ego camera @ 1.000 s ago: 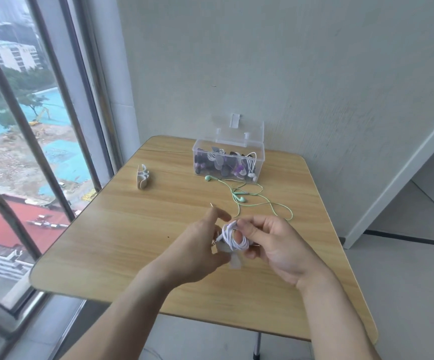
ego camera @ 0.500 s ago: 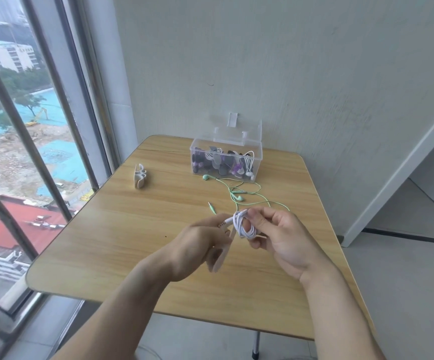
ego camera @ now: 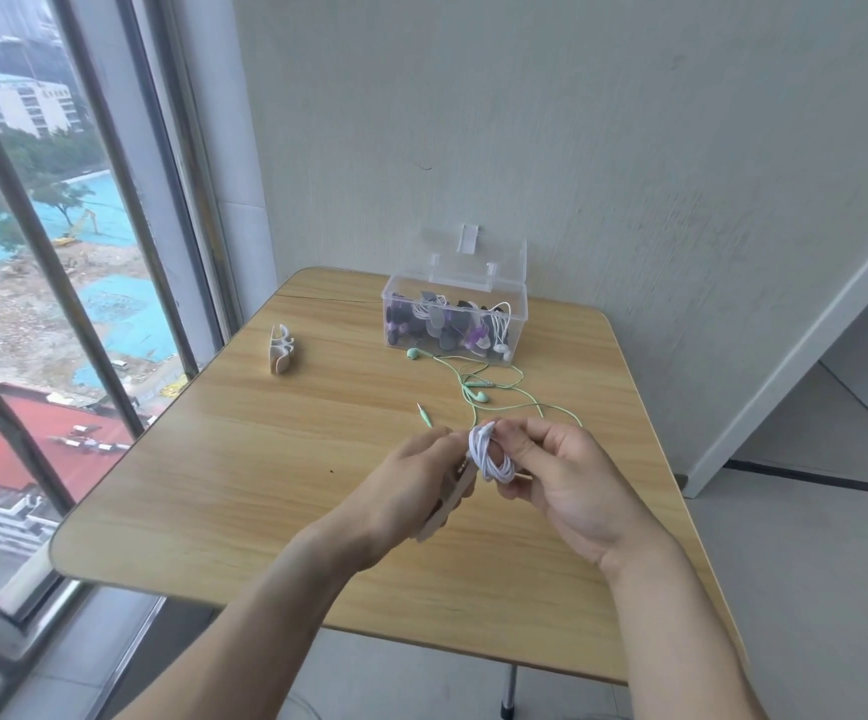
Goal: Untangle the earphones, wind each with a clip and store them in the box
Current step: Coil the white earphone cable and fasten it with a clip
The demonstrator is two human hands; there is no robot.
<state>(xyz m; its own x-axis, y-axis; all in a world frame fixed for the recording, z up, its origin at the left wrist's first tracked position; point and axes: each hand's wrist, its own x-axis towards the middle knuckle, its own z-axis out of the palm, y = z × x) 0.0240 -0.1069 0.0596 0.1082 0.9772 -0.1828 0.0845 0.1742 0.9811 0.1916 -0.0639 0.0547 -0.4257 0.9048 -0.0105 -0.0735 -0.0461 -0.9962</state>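
Both hands meet above the near middle of the wooden worktop (ego camera: pixel 244 459), which stands in a corner between a window (ego camera: pixel 57 283) and a pale wall (ego camera: pixel 603 148). The right hand (ego camera: pixel 567 480) has its fingers (ego camera: pixel 546 439) curled round a white earphone cable (ego camera: pixel 491 454) that is wound into a small bundle of loops, the thumb pressing against the coil from the side. The left hand (ego camera: pixel 411 485) grips a pale beige clip (ego camera: pixel 447 504), a long flat strip that runs from its fingertips down past the palm, with its upper end lying just beside the white coil; whether the strip already touches the cable cannot be told. Farther back, a mint green earphone (ego camera: pixel 478 389) lies loose on the worktop, its cable curling from one earbud near the box to the plug close to the left hand's knuckles, and part of it passes behind the right hand. The clear plastic box (ego camera: pixel 517 309) stands at the far edge against the wall with its lid tipped up and open; inside are several wound earphones in white, purple and dark colours, held in grey clips. Well apart to the left of the box, nearer the window, a spare clip (ego camera: pixel 281 350) stands on its own, beige with white parts.
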